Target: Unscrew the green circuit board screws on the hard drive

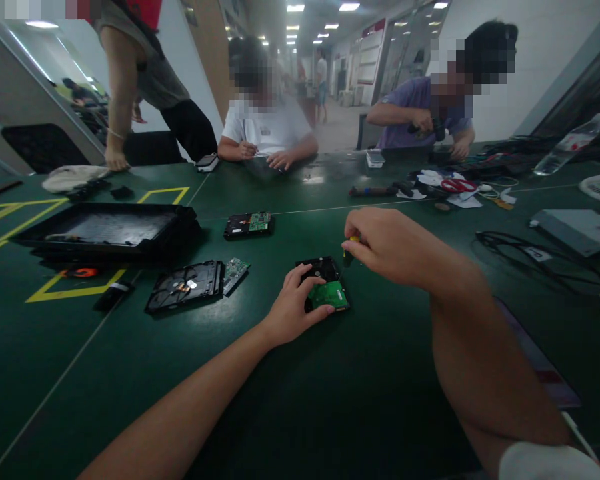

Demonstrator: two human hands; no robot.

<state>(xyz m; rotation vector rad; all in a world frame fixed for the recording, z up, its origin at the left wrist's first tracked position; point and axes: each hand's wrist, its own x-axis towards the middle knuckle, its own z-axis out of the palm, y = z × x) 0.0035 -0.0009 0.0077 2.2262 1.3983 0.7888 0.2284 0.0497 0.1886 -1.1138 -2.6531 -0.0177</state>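
A black hard drive (325,280) with a green circuit board lies on the dark green table (290,400) in front of me. My left hand (295,308) rests on its near left side and steadies it. My right hand (387,243) hovers just right of the drive, closed around a small screwdriver (349,252) with a yellow and black handle, tip pointing down at the drive's right edge.
A second hard drive (249,225) lies farther back. An opened drive with a loose board (195,283) sits to the left, beside a black tray (105,230). Cables (530,250), a grey box (580,230) and scissors (457,185) lie right. Three people work at the far side.
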